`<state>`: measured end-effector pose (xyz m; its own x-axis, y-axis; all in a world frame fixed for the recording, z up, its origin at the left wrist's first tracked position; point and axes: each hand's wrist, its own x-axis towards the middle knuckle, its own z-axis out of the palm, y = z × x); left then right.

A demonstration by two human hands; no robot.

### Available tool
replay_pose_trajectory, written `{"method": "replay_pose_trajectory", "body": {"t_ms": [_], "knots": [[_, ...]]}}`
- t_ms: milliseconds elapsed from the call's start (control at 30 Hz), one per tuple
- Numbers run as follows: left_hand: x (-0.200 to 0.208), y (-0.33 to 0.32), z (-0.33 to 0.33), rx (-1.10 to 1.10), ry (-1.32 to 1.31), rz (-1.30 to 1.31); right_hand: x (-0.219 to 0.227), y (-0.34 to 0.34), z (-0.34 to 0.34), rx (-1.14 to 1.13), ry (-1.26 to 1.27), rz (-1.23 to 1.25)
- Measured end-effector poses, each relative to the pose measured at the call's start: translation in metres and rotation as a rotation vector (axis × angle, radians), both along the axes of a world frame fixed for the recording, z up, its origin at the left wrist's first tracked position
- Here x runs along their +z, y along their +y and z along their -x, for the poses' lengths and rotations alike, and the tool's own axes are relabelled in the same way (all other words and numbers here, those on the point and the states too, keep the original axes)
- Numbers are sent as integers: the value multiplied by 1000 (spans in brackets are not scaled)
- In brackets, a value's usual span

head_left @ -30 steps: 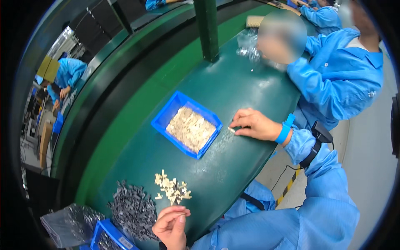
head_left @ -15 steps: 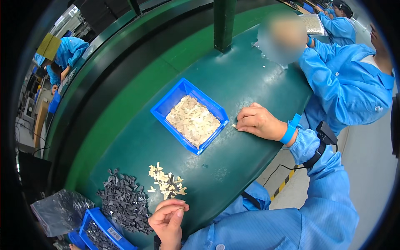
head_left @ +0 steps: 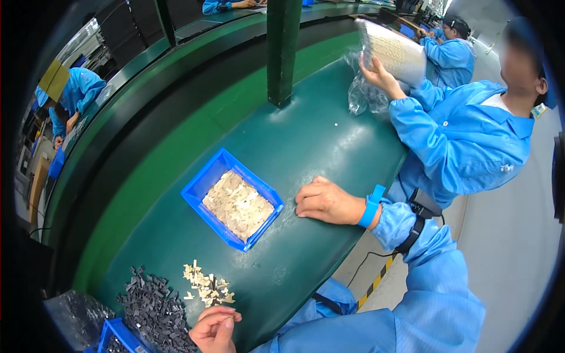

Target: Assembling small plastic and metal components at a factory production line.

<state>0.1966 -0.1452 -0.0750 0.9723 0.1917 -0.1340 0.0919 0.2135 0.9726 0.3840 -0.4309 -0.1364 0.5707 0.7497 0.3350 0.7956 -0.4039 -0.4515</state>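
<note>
My right hand [head_left: 329,203] rests on the green table just right of a blue bin, fingers curled and closed. Its fingertips face the tabletop, and whatever they may hold is hidden. The blue bin [head_left: 194,189] contains many small flat cream pieces [head_left: 238,206]. At the lower edge, my left hand [head_left: 215,330] has thumb and fingers pressed together; I cannot make out anything between them. Close above it lies a small heap of pale yellow pieces [head_left: 206,283] with a few dark ones mixed in. Left of that hand spreads a larger pile of small dark grey pieces [head_left: 154,309].
A clear plastic bag [head_left: 79,317] and another blue bin [head_left: 115,334] sit at the lower left. A dark green post [head_left: 282,56] stands at the table's far side. At right, a co-worker in blue holds up a bag of cream material [head_left: 395,50].
My view has shifted, so the table sits lower and further left. The small cream piece at my right fingertips no longer shows. The co-worker's bag of cream material is now plainly in view, raised.
</note>
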Motion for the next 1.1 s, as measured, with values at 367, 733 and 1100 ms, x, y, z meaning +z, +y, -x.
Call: {"method": "replay_pose_trajectory", "body": {"t_ms": [367, 733, 1100], "knots": [[14, 7, -1, 60, -272, -587, 85, 78, 6, -224, -407, -272], [18, 52, 22, 48, -907, -1378, 90, 134, 63, -53, 281, -360], [13, 75, 47, -54, -951, -1448, 83, 195, 98, 510, 1038, -196]]}}
